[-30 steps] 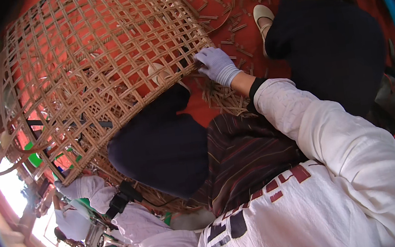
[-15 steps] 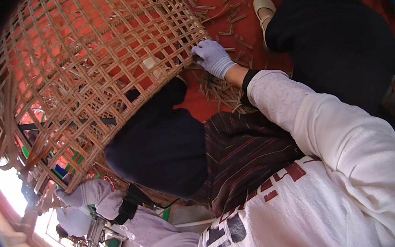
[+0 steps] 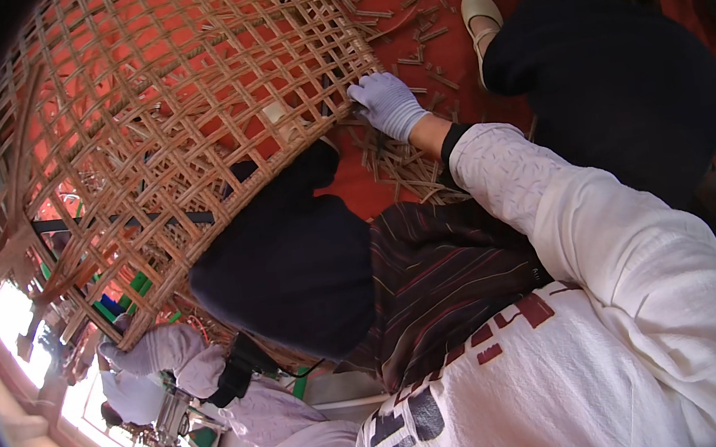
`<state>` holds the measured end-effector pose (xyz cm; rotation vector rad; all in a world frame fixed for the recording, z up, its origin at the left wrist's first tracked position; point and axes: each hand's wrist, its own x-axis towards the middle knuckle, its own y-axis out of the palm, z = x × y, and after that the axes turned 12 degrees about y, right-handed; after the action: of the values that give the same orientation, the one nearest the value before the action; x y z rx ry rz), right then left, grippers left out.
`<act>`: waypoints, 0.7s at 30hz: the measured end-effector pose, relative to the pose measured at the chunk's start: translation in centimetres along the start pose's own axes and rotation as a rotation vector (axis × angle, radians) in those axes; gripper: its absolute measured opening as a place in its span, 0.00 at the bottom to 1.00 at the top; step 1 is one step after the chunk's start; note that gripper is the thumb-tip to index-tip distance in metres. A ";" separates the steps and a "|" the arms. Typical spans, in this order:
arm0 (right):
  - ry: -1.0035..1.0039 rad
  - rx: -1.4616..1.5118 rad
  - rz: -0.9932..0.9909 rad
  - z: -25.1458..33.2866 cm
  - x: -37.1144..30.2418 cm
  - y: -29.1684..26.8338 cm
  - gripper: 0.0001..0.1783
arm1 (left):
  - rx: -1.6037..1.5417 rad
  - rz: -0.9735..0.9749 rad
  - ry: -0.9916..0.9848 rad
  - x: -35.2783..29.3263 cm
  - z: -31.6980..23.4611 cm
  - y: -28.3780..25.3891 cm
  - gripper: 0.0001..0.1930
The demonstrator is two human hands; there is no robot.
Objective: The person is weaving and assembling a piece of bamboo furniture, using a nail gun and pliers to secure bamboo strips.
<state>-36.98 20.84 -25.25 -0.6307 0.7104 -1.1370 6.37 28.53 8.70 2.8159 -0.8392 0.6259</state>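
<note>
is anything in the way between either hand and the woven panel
Nothing visible except the gloves themselves: the right hand grips the panel's near right corner directly, and the left hand is at its near left corner with no object showing between.

Daylight burns to white through windows (image 3: 13,315) at lower left, washing a pinkish haze over the nearby left sleeve (image 3: 284,420), while dark trousers (image 3: 283,264) read near-black with little detail. Fisheye distortion bows the woven lattice (image 3: 146,87) near a blackened rim, where bluish fringing edges the glare.
</note>
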 end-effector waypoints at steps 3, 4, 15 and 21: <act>0.052 -0.061 0.029 1.3 -0.4 -0.5 0.16 | 0.031 0.000 0.010 0.3 0.3 -0.6 0.15; 0.103 -0.095 0.040 1.9 -0.7 -0.8 0.17 | 0.042 -0.002 0.015 -0.1 0.3 -0.6 0.15; -0.102 0.219 -0.076 3.3 -1.1 -0.5 0.14 | 0.070 -0.052 0.014 -2.2 -0.5 0.8 0.16; -0.092 0.269 -0.034 2.9 -0.8 -0.2 0.13 | 0.072 0.010 -0.045 2.2 2.0 -2.4 0.16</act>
<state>-35.03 21.79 -23.12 -0.4654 0.4593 -1.2025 10.05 29.00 7.80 2.9023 -0.8558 0.6076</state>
